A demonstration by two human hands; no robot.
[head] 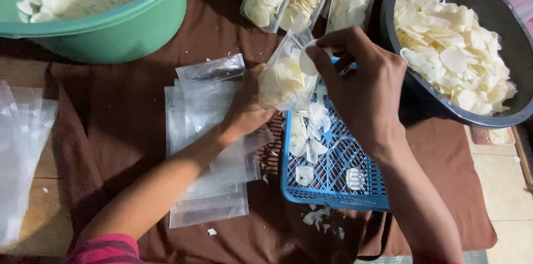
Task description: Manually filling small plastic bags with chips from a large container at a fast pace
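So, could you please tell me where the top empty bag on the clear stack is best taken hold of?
Probably by its upper edge, near the zip strip, coming from the far side. The top empty bag lies flat on the stack of clear bags, and that end sticks out past the others, so fingers could pinch it alone. The left hand covers its right edge.

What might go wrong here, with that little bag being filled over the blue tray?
1. The clear bag is held only by the left hand while the right hand pushes pale chips in at its mouth; it might tip and spill.
2. Loose chips already lie on the blue tray and on the brown cloth, so more may scatter.
3. Thin chips could crack under the fingers.
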